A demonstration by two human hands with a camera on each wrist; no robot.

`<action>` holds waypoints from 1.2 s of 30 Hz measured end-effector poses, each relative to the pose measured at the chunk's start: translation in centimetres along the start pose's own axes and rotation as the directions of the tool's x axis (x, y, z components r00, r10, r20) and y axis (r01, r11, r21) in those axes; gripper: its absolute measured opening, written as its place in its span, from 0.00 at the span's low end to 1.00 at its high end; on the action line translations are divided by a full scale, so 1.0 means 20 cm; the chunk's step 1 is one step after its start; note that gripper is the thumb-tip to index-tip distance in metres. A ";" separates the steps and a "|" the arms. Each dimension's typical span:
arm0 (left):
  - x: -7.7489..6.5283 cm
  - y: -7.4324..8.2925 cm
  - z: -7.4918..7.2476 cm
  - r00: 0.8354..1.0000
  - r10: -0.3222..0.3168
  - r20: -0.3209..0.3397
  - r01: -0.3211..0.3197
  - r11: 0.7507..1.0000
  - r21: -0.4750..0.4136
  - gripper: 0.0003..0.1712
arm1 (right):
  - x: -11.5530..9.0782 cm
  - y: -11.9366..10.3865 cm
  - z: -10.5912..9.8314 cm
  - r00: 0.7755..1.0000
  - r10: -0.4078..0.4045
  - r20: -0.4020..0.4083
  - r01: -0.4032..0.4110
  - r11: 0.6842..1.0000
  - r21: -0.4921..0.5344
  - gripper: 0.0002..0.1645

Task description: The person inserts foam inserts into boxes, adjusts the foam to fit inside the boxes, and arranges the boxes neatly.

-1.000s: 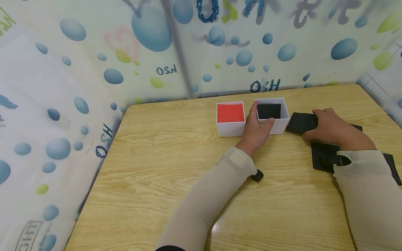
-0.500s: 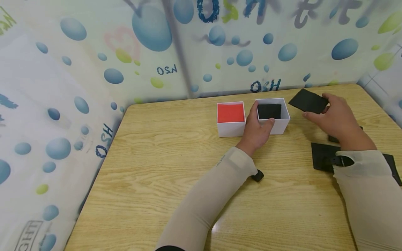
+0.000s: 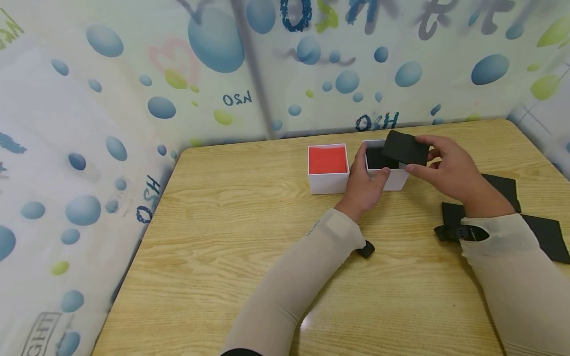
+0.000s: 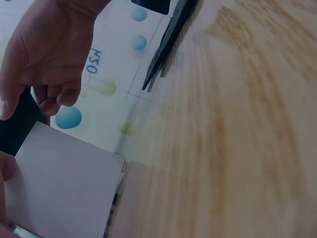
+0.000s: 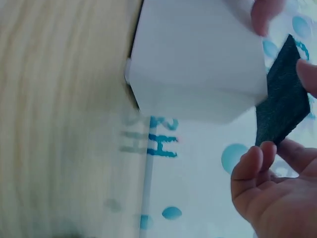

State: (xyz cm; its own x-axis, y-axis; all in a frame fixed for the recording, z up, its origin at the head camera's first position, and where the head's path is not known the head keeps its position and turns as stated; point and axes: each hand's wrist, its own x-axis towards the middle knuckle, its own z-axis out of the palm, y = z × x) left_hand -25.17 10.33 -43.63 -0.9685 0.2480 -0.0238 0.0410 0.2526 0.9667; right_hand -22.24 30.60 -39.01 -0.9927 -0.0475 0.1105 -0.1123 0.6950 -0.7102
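Note:
My left hand (image 3: 362, 190) holds a small open white box (image 3: 395, 181) from its left side, thumb over the near rim. Inside that box lies black sheet material (image 3: 375, 159). Between thumb and fingers, my right hand (image 3: 454, 168) pinches a thin black rectangular sheet (image 3: 404, 148), tilted over the box's right part and covering some of its opening. The right wrist view shows the same held sheet (image 5: 283, 94) beside the box wall (image 5: 198, 64). From the left wrist, the right hand (image 4: 49, 54) appears above the box (image 4: 69, 178).
A second white box (image 3: 328, 184), with a red sheet (image 3: 327, 160) in it, stands just left of the left hand. More black sheets (image 3: 545, 237) lie on the wooden table (image 3: 213, 222) at the right, partly under the right forearm. A patterned wall covering (image 3: 267, 74) rises behind the table.
My right hand has lifted a black sheet from the table at the right and carried it left over the white box. The left hand has stayed on the box.

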 end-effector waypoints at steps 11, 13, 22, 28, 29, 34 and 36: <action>0.01 -0.01 0.00 0.999 0.042 -0.002 -0.042 0.999 -0.011 0.47 | 0.00 -0.05 0.08 0.997 -0.075 0.030 0.075 0.997 -0.016 0.39; 0.01 -0.01 0.00 0.999 0.052 0.000 -0.052 0.998 -0.019 0.47 | 0.00 -0.05 0.09 0.996 -0.079 0.040 0.080 0.997 -0.021 0.38; 0.01 -0.02 0.00 0.998 0.060 0.001 -0.060 0.998 -0.026 0.47 | 0.00 -0.04 0.11 0.996 -0.077 0.046 0.078 0.997 -0.009 0.36; 0.02 -0.02 0.00 0.998 0.059 0.001 -0.059 0.998 -0.012 0.47 | 0.00 -0.03 0.11 0.996 -0.068 0.056 0.068 0.998 0.004 0.36; 0.02 -0.02 0.00 0.998 0.058 0.002 -0.058 0.998 -0.012 0.47 | 0.00 -0.03 0.11 0.996 -0.068 0.057 0.067 0.998 0.006 0.36; 0.01 -0.02 0.00 0.999 0.052 0.005 -0.052 0.999 -0.015 0.47 | 0.01 -0.02 0.11 0.996 -0.071 0.059 0.072 0.997 -0.001 0.37; 0.01 -0.02 0.00 0.999 0.049 0.004 -0.049 0.999 -0.015 0.47 | 0.01 -0.02 0.11 0.996 -0.073 0.060 0.073 0.997 -0.008 0.37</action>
State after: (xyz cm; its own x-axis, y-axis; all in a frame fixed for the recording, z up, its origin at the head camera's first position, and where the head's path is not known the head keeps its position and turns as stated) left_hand -25.42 10.34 -43.93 -0.9642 0.2642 0.0221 0.0843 0.2264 0.9704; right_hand -22.45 28.76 -40.34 -0.9828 -0.1406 0.1199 -0.1842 0.6953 -0.6947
